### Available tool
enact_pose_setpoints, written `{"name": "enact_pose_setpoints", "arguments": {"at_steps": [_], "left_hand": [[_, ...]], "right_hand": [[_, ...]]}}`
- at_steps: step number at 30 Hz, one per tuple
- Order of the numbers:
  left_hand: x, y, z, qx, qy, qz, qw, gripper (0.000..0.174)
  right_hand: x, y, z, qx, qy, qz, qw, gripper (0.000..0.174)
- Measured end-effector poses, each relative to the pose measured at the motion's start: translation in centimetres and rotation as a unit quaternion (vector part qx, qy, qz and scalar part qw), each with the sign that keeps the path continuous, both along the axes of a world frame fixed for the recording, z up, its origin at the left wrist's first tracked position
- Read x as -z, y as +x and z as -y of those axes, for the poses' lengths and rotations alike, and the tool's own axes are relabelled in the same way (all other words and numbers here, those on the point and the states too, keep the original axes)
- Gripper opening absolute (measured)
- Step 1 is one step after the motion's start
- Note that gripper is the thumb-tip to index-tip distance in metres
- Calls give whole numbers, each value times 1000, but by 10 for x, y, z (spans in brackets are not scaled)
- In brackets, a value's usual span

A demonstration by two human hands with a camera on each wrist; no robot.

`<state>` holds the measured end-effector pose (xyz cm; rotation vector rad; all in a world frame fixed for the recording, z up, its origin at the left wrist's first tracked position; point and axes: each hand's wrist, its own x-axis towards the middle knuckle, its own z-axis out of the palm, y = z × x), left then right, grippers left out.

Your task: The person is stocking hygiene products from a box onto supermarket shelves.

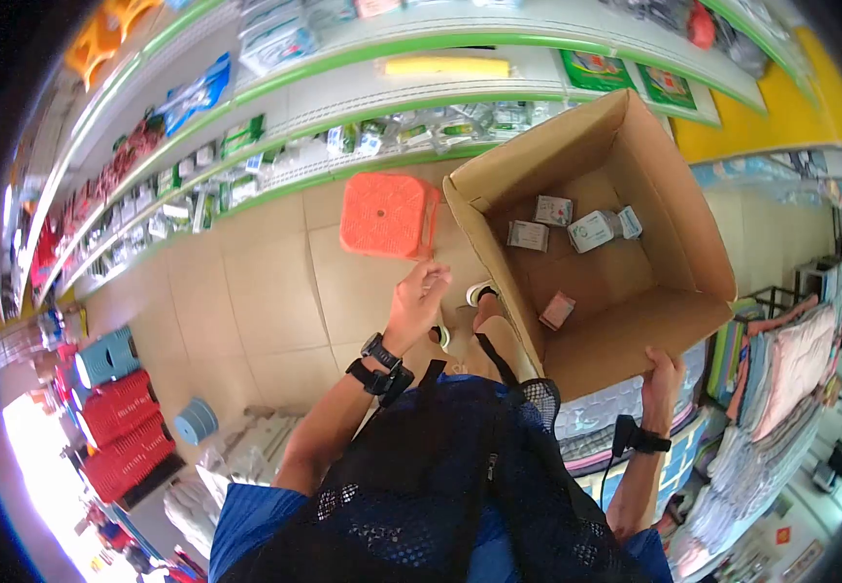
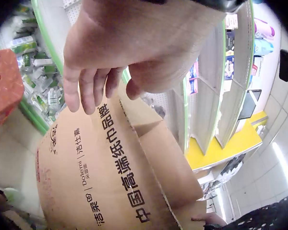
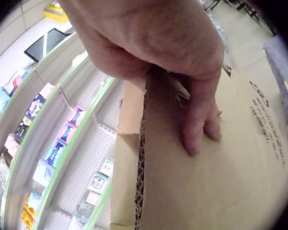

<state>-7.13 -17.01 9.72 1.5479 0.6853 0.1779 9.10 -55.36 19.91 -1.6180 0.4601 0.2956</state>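
A big open cardboard box point(image 1: 625, 335) with printed lettering stands tilted at the right of the head view. Inside it lie several small packs, among them a white pack point(image 1: 592, 232) and a pinkish pack point(image 1: 557, 310). My right hand point(image 1: 663, 384) grips the box's near rim; in the right wrist view its fingers point(image 3: 194, 129) bend over the corrugated edge onto the outer wall. My left hand point(image 1: 418, 301) is held left of the box with nothing in it. The left wrist view has its fingers point(image 2: 86, 88) hanging loosely, overlapping the printed box wall point(image 2: 101, 167).
An orange plastic stool point(image 1: 382, 215) stands on the tiled floor near the box. Green-edged shelves point(image 1: 343, 126) with small packaged goods run along the far side. Folded cushions and bedding point(image 1: 775, 389) are piled at right, red baskets point(image 1: 130, 437) at left.
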Motion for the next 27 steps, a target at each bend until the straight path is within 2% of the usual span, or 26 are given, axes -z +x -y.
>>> {"name": "enact_pose_setpoints", "arguments": {"at_steps": [4, 6, 10, 14, 16, 18, 21, 23, 25, 26, 27], "left_hand": [[-1, 29, 12, 35, 37, -31, 998, 27], [-3, 43, 21, 38, 56, -55, 996, 26], [-10, 94, 33, 55, 125, -97, 986, 23], [-16, 163, 46, 79, 157, -60, 983, 22], [-31, 204, 51, 104, 161, -59, 980, 22], [-57, 248, 83, 124, 183, 14, 975, 23], [-58, 315, 95, 194, 205, 16, 959, 23], [-43, 359, 112, 268, 216, 44, 938, 24], [-17, 398, 144, 335, 214, 20, 918, 24], [4, 417, 153, 376, 207, -3, 903, 24], [37, 436, 160, 397, 182, -27, 899, 32]], "right_hand": [[47, 30, 48, 38, -4, -27, 999, 17], [69, 50, 67, 23, 12, -41, 999, 15], [91, 89, 82, 65, 8, -64, 996, 15], [114, 117, 85, 86, 31, -85, 992, 15], [128, 128, 85, 55, 9, -113, 992, 18], [126, 131, 91, 91, 43, -93, 991, 19], [153, 140, 83, 126, 77, -107, 983, 18], [183, 139, 79, 132, 100, -68, 984, 15], [207, 134, 86, 155, 86, -62, 982, 14], [207, 139, 77, 153, 63, -55, 985, 14], [204, 139, 77, 145, 53, -98, 983, 15]]}}
